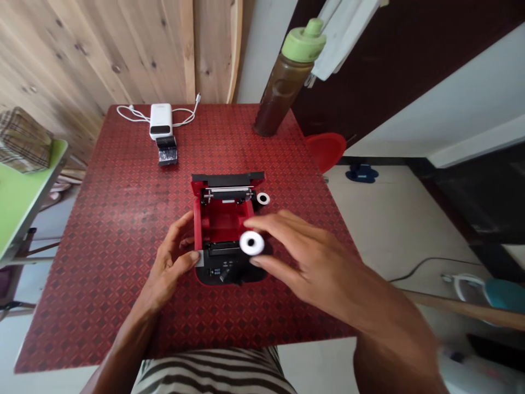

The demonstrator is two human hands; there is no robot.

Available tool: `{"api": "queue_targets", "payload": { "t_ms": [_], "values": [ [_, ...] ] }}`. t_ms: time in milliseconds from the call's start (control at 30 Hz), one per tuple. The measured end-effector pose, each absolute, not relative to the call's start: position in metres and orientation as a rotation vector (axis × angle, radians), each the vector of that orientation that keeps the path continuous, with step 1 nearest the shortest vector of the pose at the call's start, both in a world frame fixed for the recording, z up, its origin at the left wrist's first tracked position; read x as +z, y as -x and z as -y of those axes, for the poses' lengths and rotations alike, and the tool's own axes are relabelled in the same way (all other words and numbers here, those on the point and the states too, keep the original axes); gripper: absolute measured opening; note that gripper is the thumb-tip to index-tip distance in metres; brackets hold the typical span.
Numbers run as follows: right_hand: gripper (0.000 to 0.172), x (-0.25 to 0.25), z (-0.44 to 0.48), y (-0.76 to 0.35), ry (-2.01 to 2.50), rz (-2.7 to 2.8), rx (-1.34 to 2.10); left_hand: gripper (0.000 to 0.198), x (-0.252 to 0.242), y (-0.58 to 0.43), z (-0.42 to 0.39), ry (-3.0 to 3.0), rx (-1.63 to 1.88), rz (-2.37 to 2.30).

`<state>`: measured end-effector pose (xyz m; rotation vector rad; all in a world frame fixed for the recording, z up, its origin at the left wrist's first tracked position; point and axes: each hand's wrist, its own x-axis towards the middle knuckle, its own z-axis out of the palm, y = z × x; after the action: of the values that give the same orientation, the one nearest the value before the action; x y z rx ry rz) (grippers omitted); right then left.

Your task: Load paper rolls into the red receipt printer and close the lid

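Note:
A small red and black printer [223, 227] sits open on the red patterned table [123, 230], its lid tilted back and its red paper bay showing. My left hand [174, 257] rests against the printer's left side, thumb on its front corner. My right hand [303, 254] hovers over the printer's right side and pinches a white paper roll [251, 243] between thumb and fingers. A second small white roll [263, 198] lies on the table beside the lid hinge.
A white power bank [161, 120] with a white cable and a small black device [167, 151] lie at the table's far side. A tall brown bottle [287, 76] with a green cap stands at the far right corner. A green table [20, 197] stands on the left.

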<state>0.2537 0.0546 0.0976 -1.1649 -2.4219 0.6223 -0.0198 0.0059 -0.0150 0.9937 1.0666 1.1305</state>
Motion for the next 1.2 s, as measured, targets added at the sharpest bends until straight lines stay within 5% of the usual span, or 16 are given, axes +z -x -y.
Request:
{"api": "queue_targets", "payload": {
  "t_ms": [233,867,1200],
  "values": [
    [0.019,0.070,-0.073,-0.185,1.259,2.794,0.080,0.070,-0.014,0.019,-0.004,-0.999,1.137,-1.081],
    [0.032,0.058,-0.100,-0.157,1.503,2.879,0.454,0.073,-0.013,0.020,-0.004,-0.998,1.136,-1.066],
    [0.031,0.067,-0.084,-0.215,0.905,2.599,0.616,0.073,-0.013,0.020,-0.001,-0.964,1.102,-1.108]
  ]
}}
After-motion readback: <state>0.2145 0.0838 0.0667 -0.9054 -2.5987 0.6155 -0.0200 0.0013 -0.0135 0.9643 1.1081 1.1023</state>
